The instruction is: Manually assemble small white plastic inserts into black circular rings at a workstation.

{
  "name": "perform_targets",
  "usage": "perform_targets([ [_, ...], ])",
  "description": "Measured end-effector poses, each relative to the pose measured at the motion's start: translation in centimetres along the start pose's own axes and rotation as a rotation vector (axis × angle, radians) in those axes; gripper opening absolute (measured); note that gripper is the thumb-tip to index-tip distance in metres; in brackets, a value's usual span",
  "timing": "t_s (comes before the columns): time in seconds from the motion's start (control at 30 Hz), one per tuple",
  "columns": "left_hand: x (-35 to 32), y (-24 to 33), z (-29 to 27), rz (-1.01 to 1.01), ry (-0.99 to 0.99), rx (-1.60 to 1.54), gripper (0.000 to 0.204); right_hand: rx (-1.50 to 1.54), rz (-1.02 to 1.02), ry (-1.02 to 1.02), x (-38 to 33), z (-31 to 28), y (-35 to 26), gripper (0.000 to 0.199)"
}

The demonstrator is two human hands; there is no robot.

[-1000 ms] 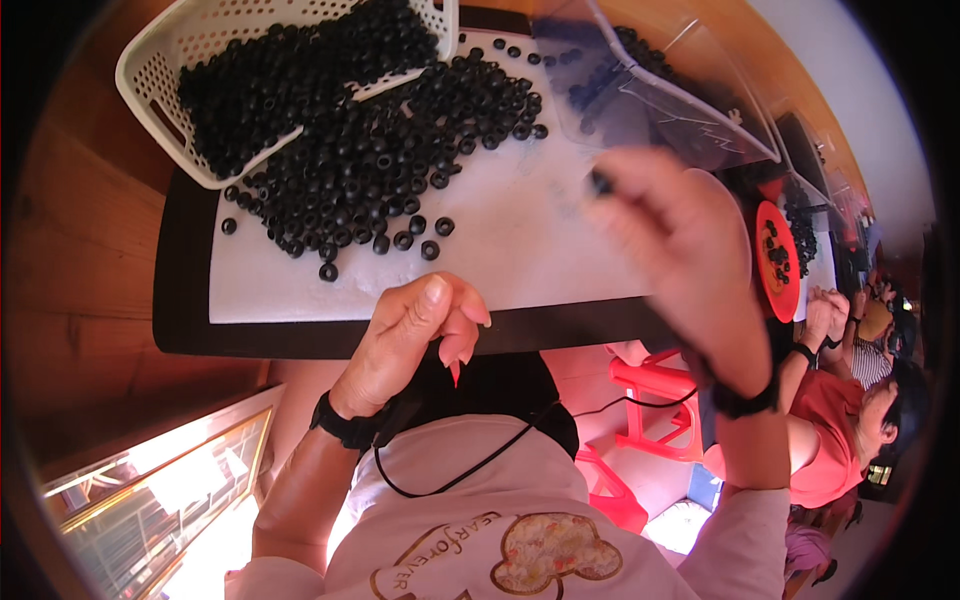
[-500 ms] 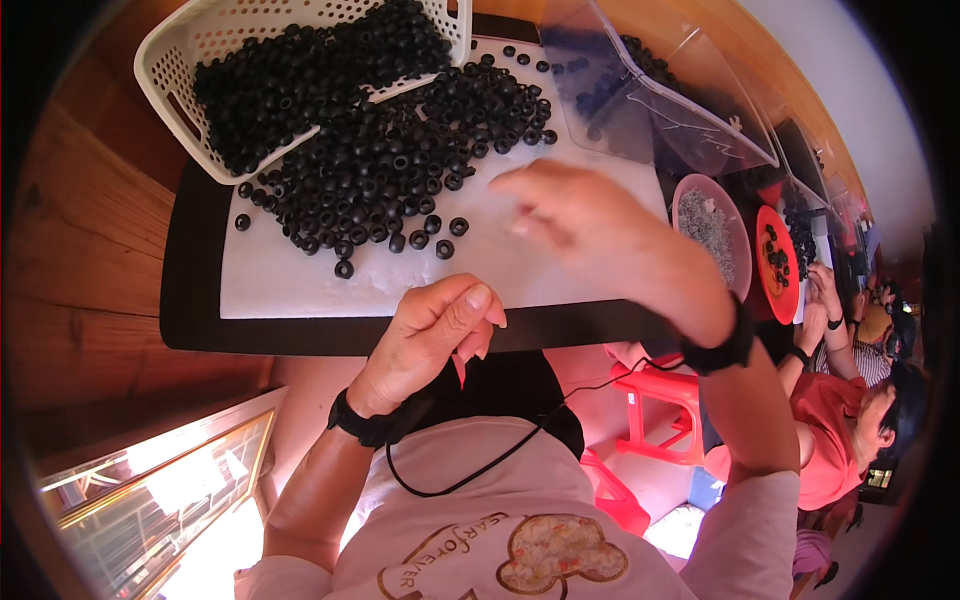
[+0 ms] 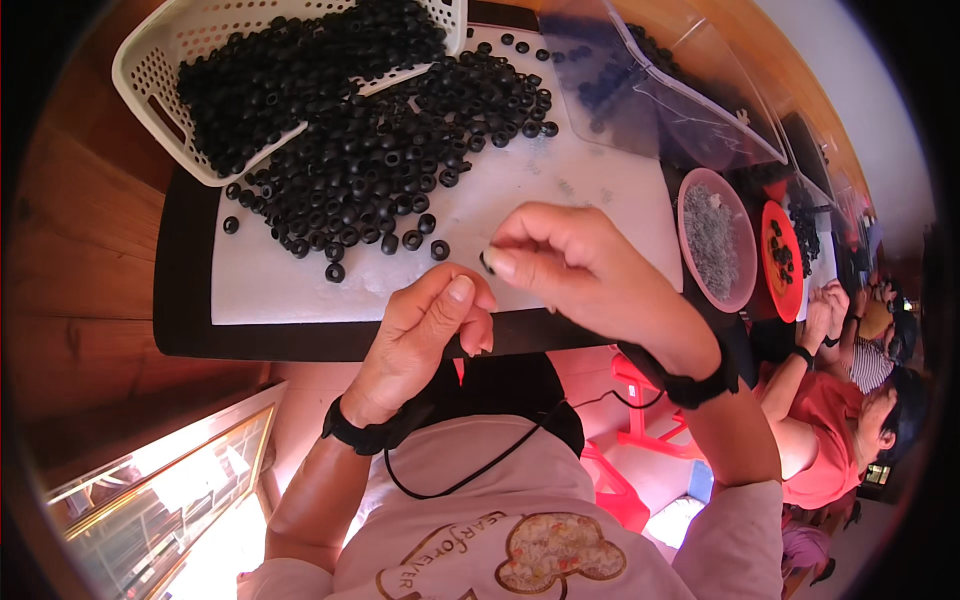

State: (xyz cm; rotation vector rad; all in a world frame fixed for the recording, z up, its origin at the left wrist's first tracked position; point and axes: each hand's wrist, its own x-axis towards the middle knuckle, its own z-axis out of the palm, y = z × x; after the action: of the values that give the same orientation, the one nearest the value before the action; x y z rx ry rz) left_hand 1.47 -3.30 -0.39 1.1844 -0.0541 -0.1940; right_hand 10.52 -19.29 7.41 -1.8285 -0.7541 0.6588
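Note:
A heap of small black rings (image 3: 370, 170) spills from a tipped white perforated basket (image 3: 150, 90) onto a white sheet (image 3: 600, 190). My right hand (image 3: 580, 270) hovers over the sheet's near part, its thumb and fingertips closed on a small black ring (image 3: 487, 263), seen only at its edge. My left hand (image 3: 425, 325) is just left of it at the table's near edge, thumb pressed to the curled fingers; what it pinches, if anything, is hidden. The two hands are close but apart.
To the right stand a clear plastic bin (image 3: 690, 110), a pink bowl (image 3: 748, 250) of small grey metallic-looking pieces and a red plate (image 3: 770, 285) with black rings. A person in red (image 3: 830, 430) works beyond them. Red stools (image 3: 635, 400) are below the table.
My right hand has moved left and nearer to me, toward my left hand, and now shows a black ring in its fingertips. The left hand has hardly shifted.

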Motion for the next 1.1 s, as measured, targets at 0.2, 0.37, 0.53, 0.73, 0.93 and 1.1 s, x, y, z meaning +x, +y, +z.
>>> perform_targets([
  [0.2, 0.1, 0.5, 0.4, -0.041, 0.025, -0.084, 0.042, -0.135, -0.303, 0.196, -1.5, 2.7, 1.9, 0.009],
  [0.37, 0.0, 0.6, 0.2, -0.050, -0.014, -0.113, 0.041, -0.343, -0.377, 0.270, -1.4, 2.5, 3.1, 0.019],
  [0.53, 0.0, 0.3, 0.3, 0.011, -0.007, -0.062, 0.035, -0.194, -0.369, 0.137, -1.3, 1.8, 2.3, 0.019],
  [0.73, 0.0, -0.2, -0.3, 0.032, -0.036, -0.115, 0.035, -0.650, -0.194, 0.168, 1.9, -4.2, 2.7, 0.013],
  [0.93, 0.1, -0.1, 0.0, 0.049, -0.022, -0.066, 0.036, -1.036, 0.057, 0.127, 4.9, -6.3, 4.9, 0.010],
  [1.1, 0.0, 0.0, 0.1, 0.054, -0.013, -0.066, 0.035, -0.871, -0.067, 0.187, 3.6, -7.7, 4.0, 0.007],
])
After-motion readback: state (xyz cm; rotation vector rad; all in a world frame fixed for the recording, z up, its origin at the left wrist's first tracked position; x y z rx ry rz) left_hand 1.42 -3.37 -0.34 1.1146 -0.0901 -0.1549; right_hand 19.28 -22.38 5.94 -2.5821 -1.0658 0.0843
